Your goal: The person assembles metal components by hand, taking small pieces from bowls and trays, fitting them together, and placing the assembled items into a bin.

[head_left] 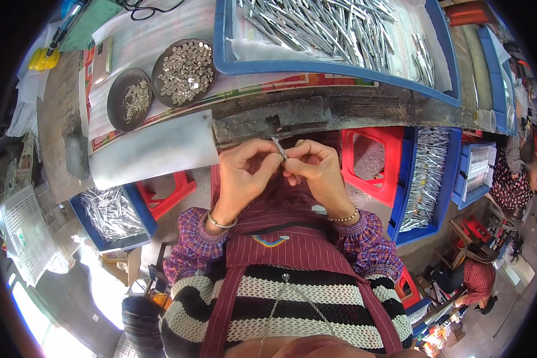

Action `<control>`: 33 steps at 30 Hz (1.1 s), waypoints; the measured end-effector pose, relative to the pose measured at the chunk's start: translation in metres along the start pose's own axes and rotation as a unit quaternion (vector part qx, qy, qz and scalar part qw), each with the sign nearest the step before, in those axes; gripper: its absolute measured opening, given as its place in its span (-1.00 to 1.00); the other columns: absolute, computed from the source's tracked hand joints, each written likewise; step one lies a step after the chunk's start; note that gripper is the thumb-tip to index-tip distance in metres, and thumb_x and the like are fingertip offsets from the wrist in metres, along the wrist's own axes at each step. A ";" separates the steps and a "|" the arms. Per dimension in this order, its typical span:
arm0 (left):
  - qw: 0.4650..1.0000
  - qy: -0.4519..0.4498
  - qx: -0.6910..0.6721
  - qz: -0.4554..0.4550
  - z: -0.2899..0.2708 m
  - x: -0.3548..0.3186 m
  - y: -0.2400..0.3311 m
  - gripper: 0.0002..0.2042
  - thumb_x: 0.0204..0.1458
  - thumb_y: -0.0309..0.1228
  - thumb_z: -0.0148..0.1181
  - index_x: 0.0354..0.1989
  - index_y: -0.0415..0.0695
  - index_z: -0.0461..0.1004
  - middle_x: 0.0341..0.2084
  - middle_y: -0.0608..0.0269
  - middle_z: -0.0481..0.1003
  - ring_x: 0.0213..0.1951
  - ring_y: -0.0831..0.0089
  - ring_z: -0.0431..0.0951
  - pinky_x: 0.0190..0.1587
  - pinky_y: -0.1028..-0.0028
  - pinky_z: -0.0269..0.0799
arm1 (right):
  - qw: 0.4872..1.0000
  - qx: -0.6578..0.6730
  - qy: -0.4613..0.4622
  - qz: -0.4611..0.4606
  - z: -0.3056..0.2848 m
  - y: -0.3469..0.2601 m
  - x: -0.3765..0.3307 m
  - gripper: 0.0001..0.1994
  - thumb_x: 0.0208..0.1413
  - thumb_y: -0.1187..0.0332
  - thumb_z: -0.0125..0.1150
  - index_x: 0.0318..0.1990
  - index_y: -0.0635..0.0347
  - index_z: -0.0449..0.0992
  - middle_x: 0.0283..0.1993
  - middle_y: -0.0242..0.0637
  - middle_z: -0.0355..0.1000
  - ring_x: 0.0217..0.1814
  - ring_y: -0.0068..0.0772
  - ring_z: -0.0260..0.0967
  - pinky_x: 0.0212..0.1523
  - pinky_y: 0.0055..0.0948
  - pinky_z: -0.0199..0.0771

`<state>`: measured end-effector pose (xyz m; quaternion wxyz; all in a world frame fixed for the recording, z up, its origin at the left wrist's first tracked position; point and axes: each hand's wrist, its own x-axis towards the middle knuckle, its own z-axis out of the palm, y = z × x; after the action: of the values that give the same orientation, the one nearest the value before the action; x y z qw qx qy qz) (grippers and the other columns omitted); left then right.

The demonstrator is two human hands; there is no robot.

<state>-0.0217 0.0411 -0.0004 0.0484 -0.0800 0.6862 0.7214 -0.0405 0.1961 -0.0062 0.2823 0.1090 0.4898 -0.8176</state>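
Fingers of both hands meet just below the edge of the surface (pixel 352 107), pinching one small metal piece (pixel 278 147) between them. The left hand (pixel 244 173) grips its lower end from the left; the right hand (pixel 316 170) presses thumb and forefinger against it from the right, its tip poking upward.

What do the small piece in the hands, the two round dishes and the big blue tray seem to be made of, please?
Small piece, pinched by left hand and right hand: likely metal, silvery and shiny. Round dishes: dark and dull; material unclear. Blue tray: probably plastic, with an evenly coloured, smooth moulded rim.
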 end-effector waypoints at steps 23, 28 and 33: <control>0.996 0.006 -0.053 -0.072 -0.001 -0.002 -0.004 -0.95 -0.07 -0.64 0.07 -0.42 -0.33 0.45 -0.55 0.32 0.47 -0.51 0.71 0.43 -0.49 0.72 0.35 | 0.971 -0.203 -0.012 -0.123 -0.003 -0.004 0.002 -0.88 -0.09 0.56 0.22 -0.34 0.37 0.51 -0.41 -0.36 0.34 -0.49 -0.65 0.35 -0.54 -0.70 0.39; 0.999 0.009 0.038 -0.038 -0.003 -0.001 -0.007 -0.95 -0.10 -0.62 0.10 -0.44 -0.29 0.47 -0.55 0.32 0.49 -0.48 0.70 0.47 -0.48 0.71 0.38 | 0.967 -0.223 0.001 -0.126 -0.003 -0.003 0.002 -0.88 -0.13 0.57 0.24 -0.37 0.34 0.52 -0.45 -0.37 0.35 -0.48 -0.65 0.34 -0.55 -0.70 0.34; 0.998 0.012 0.059 -0.032 -0.002 -0.001 -0.003 -0.94 -0.11 -0.63 0.10 -0.43 -0.28 0.47 -0.55 0.32 0.50 -0.47 0.68 0.48 -0.48 0.71 0.40 | 0.920 -0.328 0.025 -0.214 -0.001 -0.001 0.001 -0.87 -0.18 0.59 0.25 -0.39 0.31 0.53 -0.49 -0.37 0.36 -0.47 -0.64 0.33 -0.54 -0.67 0.28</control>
<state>-0.0199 0.0389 -0.0037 0.0678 -0.1080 0.7253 0.6765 -0.0423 0.1973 -0.0067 0.1081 -0.0772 0.7493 -0.6488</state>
